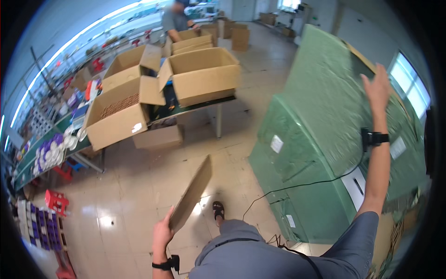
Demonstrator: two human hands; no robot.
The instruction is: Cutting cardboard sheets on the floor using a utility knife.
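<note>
My left hand (163, 232) is closed on the lower end of a flat brown cardboard sheet (194, 190), which tilts up and away over the floor. On the right side, my right hand (377, 90) is raised with its fingers stretched out. It is at the upper edge of a large package in green plastic wrap (325, 97), where a brown cardboard edge (360, 55) shows. Whether the palm touches that edge, I cannot tell. Another green-wrapped stack (288, 172) stands just in front of the tilted one, with white paper labels on it.
Open cardboard boxes (204, 76) stand on a long green-topped table (195, 109); one box (118, 125) holds many small brown pieces. Beyond them a person (174, 23) works at a box. A red stool (56, 202) is at left. A black cable (297, 187) crosses the green stack.
</note>
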